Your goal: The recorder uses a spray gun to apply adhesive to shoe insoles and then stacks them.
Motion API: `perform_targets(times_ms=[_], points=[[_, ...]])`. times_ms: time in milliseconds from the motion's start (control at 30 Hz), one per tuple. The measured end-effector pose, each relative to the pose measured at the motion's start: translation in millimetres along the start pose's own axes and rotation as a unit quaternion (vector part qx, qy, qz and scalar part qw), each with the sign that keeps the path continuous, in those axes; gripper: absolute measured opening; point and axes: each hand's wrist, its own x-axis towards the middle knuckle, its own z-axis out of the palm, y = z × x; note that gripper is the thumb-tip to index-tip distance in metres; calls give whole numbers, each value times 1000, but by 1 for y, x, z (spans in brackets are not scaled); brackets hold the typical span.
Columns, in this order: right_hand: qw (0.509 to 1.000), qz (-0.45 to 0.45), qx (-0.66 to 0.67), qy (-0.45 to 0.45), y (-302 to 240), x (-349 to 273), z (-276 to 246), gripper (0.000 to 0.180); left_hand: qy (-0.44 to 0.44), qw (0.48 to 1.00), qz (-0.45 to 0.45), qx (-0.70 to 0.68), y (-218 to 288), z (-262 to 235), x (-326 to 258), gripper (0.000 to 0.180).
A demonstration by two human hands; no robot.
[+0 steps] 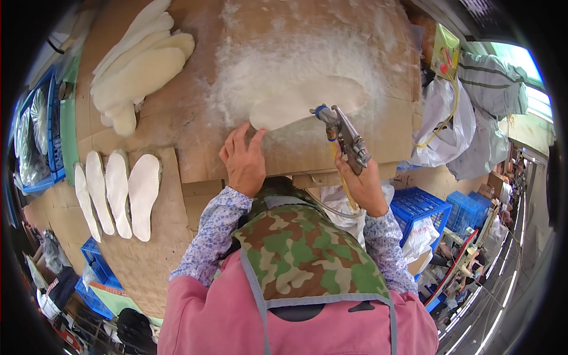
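My right hand [364, 183] is wrapped round the handle of a metal spray gun [355, 142], with a yellow hose running down from it. The gun's blue-ringed nozzle tilts up and left over the lower edge of a pale insole [307, 99]. That insole lies flat on fuzz-covered cardboard [201, 148]. At its narrow left end, my left hand [244, 163] reaches in with fingers stretched and apart. The fingertips rest at the insole's edge, and nothing shows in their grasp.
White fuzz [266, 53] spreads round the insole. A pile of fleecy insoles [139, 71] lies at the far left. Several insoles [142, 195] stand in a row at the near left. Blue crates [414, 207] flank the table, and a yellow control box [445, 50] hangs at the right.
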Motion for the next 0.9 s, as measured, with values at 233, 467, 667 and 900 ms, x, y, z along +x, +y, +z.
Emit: perform_targets(times_ms=[233, 467, 667, 900], points=[[995, -69, 23, 69, 18, 10, -17, 20, -8, 998, -48, -51, 2, -3, 9, 43], [989, -82, 21, 120, 24, 14, -44, 19, 13, 995, -52, -88, -1, 2, 13, 36], [982, -75, 47, 167, 36, 22, -56, 19, 22, 981, -94, -168, -7, 7, 17, 39], [988, 10, 23, 154, 46, 13, -59, 19, 18, 900, -198, -388, -11, 15, 32, 46]])
